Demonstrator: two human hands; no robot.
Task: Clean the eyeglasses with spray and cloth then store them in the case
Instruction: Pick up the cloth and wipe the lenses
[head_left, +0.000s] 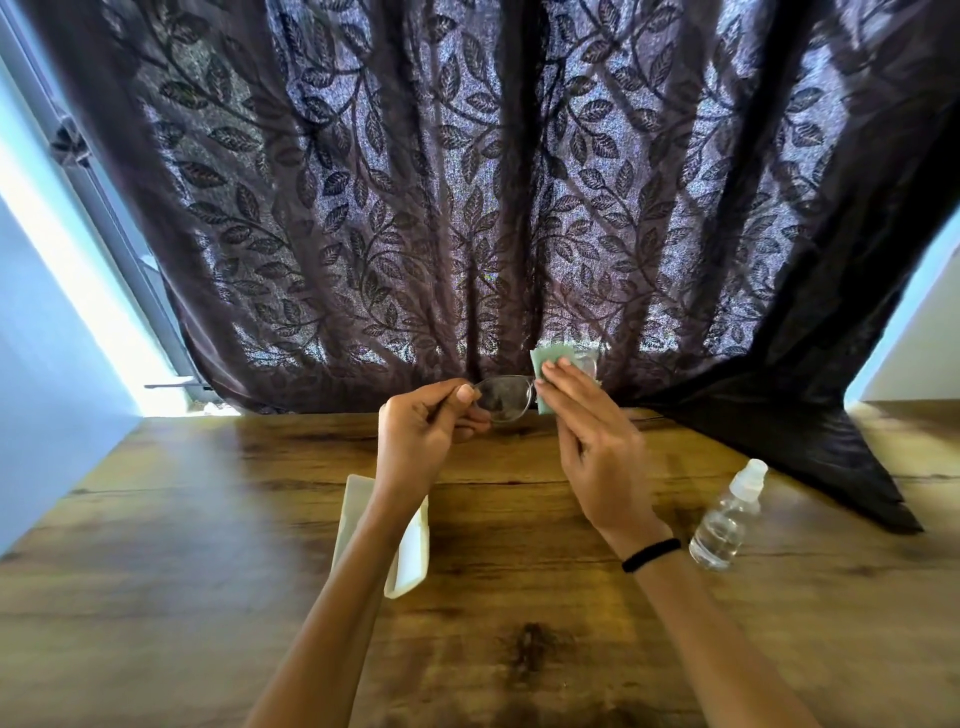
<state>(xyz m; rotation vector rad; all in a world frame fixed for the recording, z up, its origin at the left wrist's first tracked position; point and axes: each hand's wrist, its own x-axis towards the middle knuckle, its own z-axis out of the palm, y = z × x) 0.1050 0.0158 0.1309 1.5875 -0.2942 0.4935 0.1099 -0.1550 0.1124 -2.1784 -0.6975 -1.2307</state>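
Observation:
Clear-framed eyeglasses (505, 399) are held up above the far part of the wooden table. My left hand (426, 436) pinches the frame at its left end, thumb on top. My right hand (587, 431) holds a pale green cloth (551, 364) folded over the right lens, which the cloth and fingers mostly hide. A white glasses case (410, 545) lies open on the table under my left forearm. A clear spray bottle (727, 517) with a white cap stands to the right of my right wrist.
The wooden table (208, 519) fills the lower half of the view. A dark leaf-patterned curtain (467, 208) hangs behind it, and a dark fold (810, 447) of it lies on the table's far right. A bright window edge is at the left.

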